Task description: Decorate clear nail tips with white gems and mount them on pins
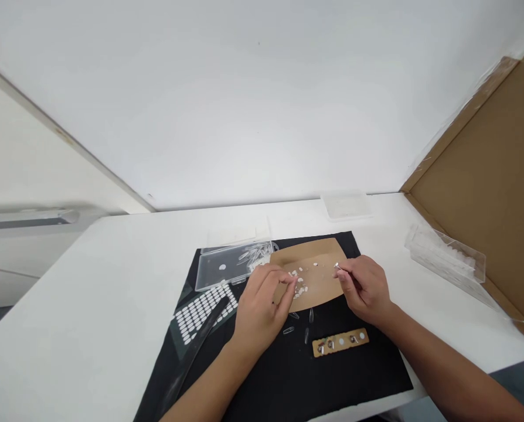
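My left hand point(262, 299) is over the left part of a brown tray point(323, 296), with thumb and forefinger pinched together; what they hold, if anything, is too small to make out. Several small white pieces point(300, 281) lie on the tray by those fingertips. At the tray's right edge, my right hand point(365, 287) grips a small shiny silver piece point(336, 266) between thumb and fingers. In front of the tray, several clear nail tips point(311, 316) lie on the black mat point(288, 381). Nearer me is a tan strip point(342, 343) bearing silver pieces and white dots.
Left of my hands are a sheet of white oval stickers point(200, 310), a curved black strip point(200, 337) and an open clear case point(218, 269) with clear nail tips point(257, 255). A clear lid point(345, 205) lies behind; a clear box point(446, 255) stands right, beside cardboard point(486, 176).
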The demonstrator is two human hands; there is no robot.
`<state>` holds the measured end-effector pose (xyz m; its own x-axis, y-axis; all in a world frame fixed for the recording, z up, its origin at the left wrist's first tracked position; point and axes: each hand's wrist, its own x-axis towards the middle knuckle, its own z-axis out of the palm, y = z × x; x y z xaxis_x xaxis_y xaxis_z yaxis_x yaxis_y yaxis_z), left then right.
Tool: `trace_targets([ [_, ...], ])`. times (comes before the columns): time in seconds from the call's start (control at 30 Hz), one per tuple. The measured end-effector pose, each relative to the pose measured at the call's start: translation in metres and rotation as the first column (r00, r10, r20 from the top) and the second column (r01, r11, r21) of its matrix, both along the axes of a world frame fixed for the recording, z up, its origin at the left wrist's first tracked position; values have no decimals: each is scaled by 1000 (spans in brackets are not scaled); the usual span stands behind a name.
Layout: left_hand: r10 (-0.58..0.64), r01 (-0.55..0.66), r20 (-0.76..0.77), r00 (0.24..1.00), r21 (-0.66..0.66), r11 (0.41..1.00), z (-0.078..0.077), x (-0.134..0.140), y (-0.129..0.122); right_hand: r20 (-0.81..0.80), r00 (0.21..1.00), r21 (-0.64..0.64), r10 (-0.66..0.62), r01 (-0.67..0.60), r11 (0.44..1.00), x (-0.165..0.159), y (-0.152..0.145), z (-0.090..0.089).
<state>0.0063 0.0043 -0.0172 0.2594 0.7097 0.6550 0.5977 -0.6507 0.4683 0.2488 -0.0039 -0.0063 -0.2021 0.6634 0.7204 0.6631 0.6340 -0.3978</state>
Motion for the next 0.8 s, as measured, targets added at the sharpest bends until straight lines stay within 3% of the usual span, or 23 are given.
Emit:
trace_targets([
  [0.43, -42, 42, -7, 999, -39, 998, 5, 1, -2, -3, 1000, 0, 22, -22, 1000, 1, 1, -3],
  [0.8, -57, 57, -6, 998, 44, 997, 9, 2, -1, 15, 1000, -23, 9, -9, 1000, 1, 0, -3],
])
